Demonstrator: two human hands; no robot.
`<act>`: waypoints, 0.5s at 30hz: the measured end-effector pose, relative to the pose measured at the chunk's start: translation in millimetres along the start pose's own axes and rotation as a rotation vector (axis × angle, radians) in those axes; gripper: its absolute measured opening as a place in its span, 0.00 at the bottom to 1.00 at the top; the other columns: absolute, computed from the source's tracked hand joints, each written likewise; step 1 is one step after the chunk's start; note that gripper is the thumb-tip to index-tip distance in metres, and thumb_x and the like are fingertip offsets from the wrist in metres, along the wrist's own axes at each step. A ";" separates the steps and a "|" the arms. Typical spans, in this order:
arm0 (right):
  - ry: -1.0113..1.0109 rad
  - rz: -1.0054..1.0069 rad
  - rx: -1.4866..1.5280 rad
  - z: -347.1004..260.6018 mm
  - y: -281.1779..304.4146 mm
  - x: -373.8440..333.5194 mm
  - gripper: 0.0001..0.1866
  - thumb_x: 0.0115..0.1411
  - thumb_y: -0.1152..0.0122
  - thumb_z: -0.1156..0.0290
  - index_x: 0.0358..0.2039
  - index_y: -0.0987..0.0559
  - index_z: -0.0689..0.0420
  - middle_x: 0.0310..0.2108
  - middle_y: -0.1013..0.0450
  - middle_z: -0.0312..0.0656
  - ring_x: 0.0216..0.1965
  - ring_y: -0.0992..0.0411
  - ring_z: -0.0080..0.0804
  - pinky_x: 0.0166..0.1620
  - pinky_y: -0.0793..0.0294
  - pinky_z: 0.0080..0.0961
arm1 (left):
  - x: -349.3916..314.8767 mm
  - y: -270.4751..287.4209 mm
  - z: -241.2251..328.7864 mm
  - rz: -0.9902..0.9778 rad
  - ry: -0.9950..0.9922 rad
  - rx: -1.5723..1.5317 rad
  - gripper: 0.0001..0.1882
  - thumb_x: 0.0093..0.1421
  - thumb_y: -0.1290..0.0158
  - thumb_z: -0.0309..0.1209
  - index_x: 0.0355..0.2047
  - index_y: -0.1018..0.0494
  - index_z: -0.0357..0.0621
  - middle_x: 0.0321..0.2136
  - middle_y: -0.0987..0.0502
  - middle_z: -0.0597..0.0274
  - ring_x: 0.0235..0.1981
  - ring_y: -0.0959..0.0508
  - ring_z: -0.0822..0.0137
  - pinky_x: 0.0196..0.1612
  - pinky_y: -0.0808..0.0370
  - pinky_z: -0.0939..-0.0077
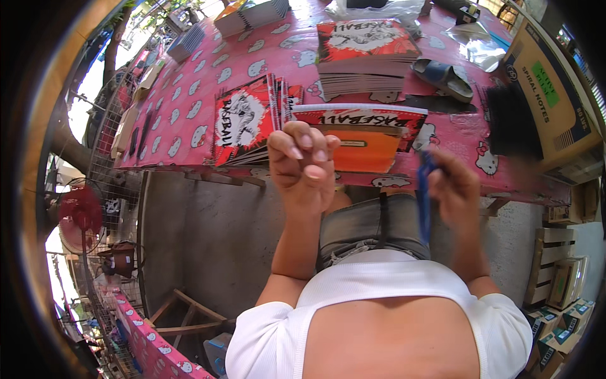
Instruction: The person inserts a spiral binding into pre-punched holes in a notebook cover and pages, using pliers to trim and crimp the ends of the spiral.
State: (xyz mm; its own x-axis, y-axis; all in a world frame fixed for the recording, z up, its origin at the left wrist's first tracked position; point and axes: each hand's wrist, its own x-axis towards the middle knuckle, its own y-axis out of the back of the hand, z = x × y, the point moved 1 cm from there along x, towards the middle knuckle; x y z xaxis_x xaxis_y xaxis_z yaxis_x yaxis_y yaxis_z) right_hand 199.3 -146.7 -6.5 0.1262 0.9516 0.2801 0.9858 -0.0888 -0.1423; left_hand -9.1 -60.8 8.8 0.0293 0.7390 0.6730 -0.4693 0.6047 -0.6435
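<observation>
My left hand [302, 163] is raised in front of me and grips the near edge of a thin notebook [369, 136] with a red and white cover and an orange inner page, held over the table's front edge. Blurred from motion, my right hand [456, 183] is closed on a blue pen-like object [423, 196] just right of that notebook. A fanned stack of red-covered notebooks [247, 121] lies on the pink patterned tablecloth [189, 114] left of my left hand. Another stack of the same notebooks [365, 54] sits further back.
A blue sandal [443, 77] and clear plastic bags [481, 47] lie at the back right. A large brown carton [552, 95] stands at the right. More stacks [252, 14] line the far edge. A red fan [81, 218] and wire rack stand left; wooden crates [554, 265] lower right.
</observation>
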 end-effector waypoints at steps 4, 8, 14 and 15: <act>-0.181 -0.285 0.272 -25.4 -52.8 -2.1 0.17 0.61 0.44 0.73 0.50 0.28 0.64 0.35 0.27 0.36 0.34 0.31 0.16 0.35 0.31 0.10 | -3.3 0.3 3.3 0.010 -0.067 0.073 0.21 0.46 0.38 0.16 0.34 0.37 0.47 0.42 0.37 0.61 0.30 0.27 0.75 0.54 0.27 0.65; -0.285 -0.377 0.266 -23.5 -64.0 -1.9 0.16 0.61 0.43 0.72 0.49 0.27 0.64 0.34 0.26 0.35 0.30 0.31 0.13 0.31 0.32 0.09 | -0.9 4.3 9.1 -0.058 -0.119 0.169 0.22 0.45 0.38 0.14 0.34 0.37 0.47 0.46 0.38 0.60 0.30 0.25 0.75 0.55 0.28 0.66; -0.276 -0.426 0.310 -17.8 -72.8 -4.8 0.16 0.61 0.44 0.71 0.48 0.26 0.63 0.30 0.26 0.32 0.27 0.33 0.10 0.26 0.36 0.08 | -1.0 9.3 14.1 -0.153 -0.218 0.277 0.22 0.45 0.40 0.11 0.34 0.38 0.46 0.48 0.39 0.56 0.29 0.23 0.74 0.58 0.32 0.67; -0.277 -0.425 0.308 -19.2 -72.9 -4.7 0.16 0.61 0.44 0.71 0.48 0.26 0.63 0.30 0.26 0.32 0.27 0.33 0.10 0.26 0.36 0.08 | -0.5 6.8 14.1 -0.141 -0.236 0.302 0.21 0.46 0.39 0.14 0.34 0.39 0.45 0.48 0.39 0.57 0.28 0.24 0.77 0.58 0.31 0.70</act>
State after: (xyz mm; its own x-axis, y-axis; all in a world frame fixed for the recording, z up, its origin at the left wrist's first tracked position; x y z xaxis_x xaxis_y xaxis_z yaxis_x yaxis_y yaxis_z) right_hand 128.9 -150.3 20.7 -0.3469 0.9302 0.1203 0.8608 0.3667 -0.3531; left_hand -24.7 -61.2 9.3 -0.0747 0.5457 0.8346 -0.7140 0.5550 -0.4268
